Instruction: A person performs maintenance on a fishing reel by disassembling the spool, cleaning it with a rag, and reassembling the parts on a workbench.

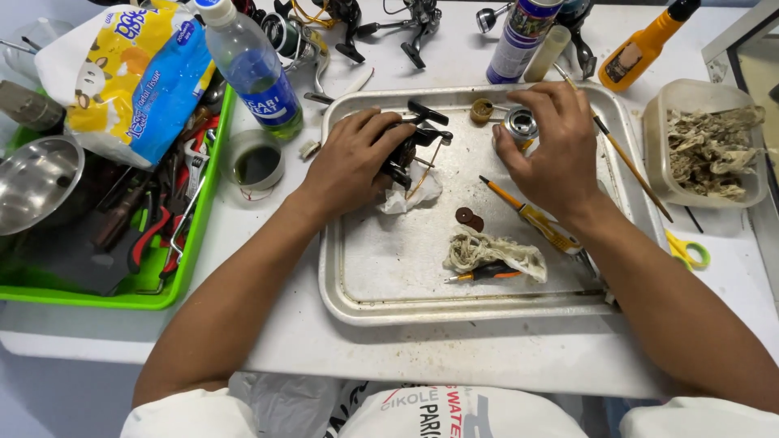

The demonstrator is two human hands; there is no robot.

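Two hands work on small reel parts over a metal tray.

The left hand [350, 160] is clenched around a black fishing reel body [412, 144], which it presses on a crumpled white tissue [410, 195] in the upper middle of the metal tray [389, 284]. The right hand [548, 146] grasps with its fingertips a small round metal spool [520, 123] near the upper edge of the tray, just beside a small brown cap [482, 109]. A thin brush [625, 158] passes under this hand. On the tray lie also a yellow screwdriver [531, 215], two dark red washers [468, 217] and a dirty cloth [491, 251]. A green tray of tools [154, 300] stands well to the left, a water bottle [251, 65] behind it.
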